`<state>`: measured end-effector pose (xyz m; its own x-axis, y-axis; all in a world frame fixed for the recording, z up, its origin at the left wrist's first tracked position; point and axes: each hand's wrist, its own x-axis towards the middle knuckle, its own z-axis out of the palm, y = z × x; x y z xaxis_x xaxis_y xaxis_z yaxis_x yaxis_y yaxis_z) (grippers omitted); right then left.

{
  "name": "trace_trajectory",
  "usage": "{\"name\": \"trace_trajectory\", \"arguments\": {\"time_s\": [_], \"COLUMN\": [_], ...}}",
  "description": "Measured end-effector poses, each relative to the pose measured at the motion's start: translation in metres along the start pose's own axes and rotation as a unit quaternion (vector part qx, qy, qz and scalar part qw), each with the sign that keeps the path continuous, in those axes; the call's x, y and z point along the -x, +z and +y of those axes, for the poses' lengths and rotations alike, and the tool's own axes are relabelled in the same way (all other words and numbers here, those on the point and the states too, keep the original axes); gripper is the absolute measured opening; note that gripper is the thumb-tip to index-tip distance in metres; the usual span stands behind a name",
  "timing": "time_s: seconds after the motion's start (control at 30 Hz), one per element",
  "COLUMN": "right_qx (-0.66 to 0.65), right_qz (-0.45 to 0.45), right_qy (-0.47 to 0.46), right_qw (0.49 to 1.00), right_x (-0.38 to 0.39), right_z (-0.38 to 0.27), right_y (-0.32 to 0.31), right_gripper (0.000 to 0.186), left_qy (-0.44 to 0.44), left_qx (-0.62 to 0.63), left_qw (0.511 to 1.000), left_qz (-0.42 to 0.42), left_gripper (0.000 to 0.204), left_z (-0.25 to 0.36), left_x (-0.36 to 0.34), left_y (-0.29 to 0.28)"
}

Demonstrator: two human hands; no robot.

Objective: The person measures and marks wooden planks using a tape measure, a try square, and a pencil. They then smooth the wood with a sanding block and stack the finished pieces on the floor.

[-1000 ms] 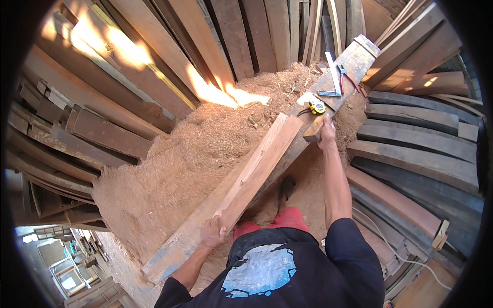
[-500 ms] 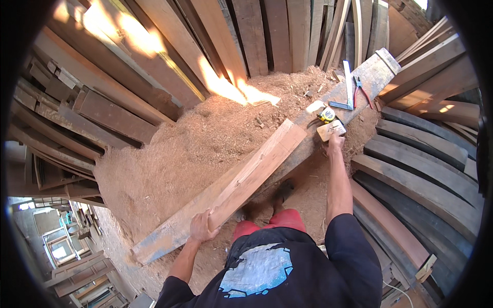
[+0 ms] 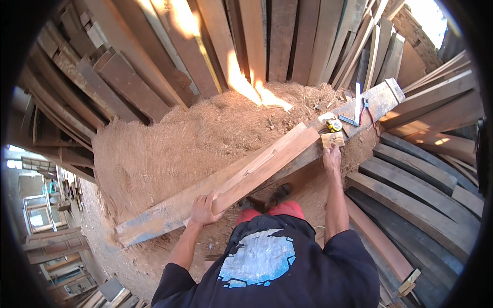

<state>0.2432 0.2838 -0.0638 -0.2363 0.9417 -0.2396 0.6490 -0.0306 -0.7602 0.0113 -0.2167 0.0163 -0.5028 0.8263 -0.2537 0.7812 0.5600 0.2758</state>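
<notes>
A light timber piece [image 3: 267, 164] lies lengthwise on a long, stained board [image 3: 149, 220], its far end near the middle of the view. My left hand [image 3: 204, 208] grips the timber's near end, fingers over it. My right hand [image 3: 332, 156] is closed on a small wooden block [image 3: 333, 139] at the board's edge, right of the timber's far end. Just beyond the block sit a yellow tape measure [image 3: 334, 126], a metal try square [image 3: 352, 120] and red-handled pliers [image 3: 366, 110].
Upright planks [image 3: 280, 41] lean behind a heap of wood shavings [image 3: 154, 159]. Curved-looking timbers [image 3: 405, 195] are stacked at the right. Window or door frames [image 3: 38, 215] stand at the far left. My feet [image 3: 277, 197] are under the board.
The view has turned, so the board appears flatter. My right hand has rotated the small block so a broad face shows. My left hand stays on the timber's near end.
</notes>
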Motion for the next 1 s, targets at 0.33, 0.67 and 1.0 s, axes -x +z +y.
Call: {"name": "trace_trajectory", "arguments": {"time_s": [0.33,0.67,1.0], "right_qx": [0.256,0.452,0.400], "right_qz": [-0.217,-0.527,-0.511], "right_qy": [-0.348,-0.479,-0.613], "right_qw": [0.875,0.538,0.451], "right_x": [0.117,0.168,0.124], "right_z": [-0.168,-0.181,-0.154], "right_y": [0.053,0.128,0.131], "right_gripper": [0.057,0.093,0.099], "left_qy": [-0.048,-0.142,-0.528], "left_qx": [0.004,0.036,0.082], "left_qw": [0.999,0.985,0.770], "left_qz": [-0.012,0.087,0.350], "left_gripper": [0.111,0.119,0.101], "left_z": [0.000,0.013,0.166], "left_x": [0.003,0.029,0.022], "left_y": [0.004,0.002,0.078]}}
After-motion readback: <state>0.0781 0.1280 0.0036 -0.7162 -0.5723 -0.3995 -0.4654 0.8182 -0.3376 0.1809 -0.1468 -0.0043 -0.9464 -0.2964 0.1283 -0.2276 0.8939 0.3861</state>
